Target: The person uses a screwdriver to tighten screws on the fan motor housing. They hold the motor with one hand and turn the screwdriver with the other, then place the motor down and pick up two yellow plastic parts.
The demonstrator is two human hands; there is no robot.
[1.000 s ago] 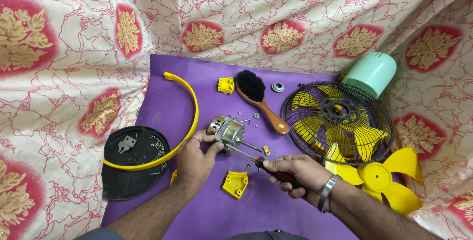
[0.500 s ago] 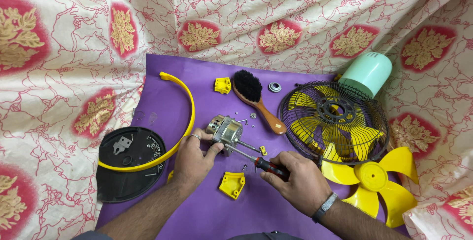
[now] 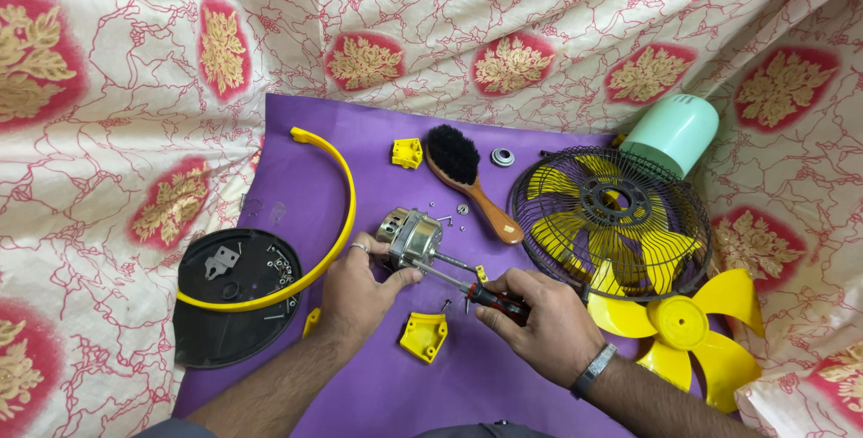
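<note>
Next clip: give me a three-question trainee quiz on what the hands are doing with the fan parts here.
1. True or false: the left hand steadies the small silver metal fan motor.
2. The right hand holds: A) the black-bristled wooden brush; B) the red-and-black-handled screwdriver; C) the yellow plastic fan blade.
3. What colour is the mat under the parts?

Key: 1 true; 2 B; 3 purple.

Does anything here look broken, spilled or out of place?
Nothing looks broken. The fan simply lies in pieces: tiny screws are scattered loose on the purple mat, and the yellow blade lies apart, partly off the mat. The left hand steadies the motor; the right hand holds a screwdriver.
</note>
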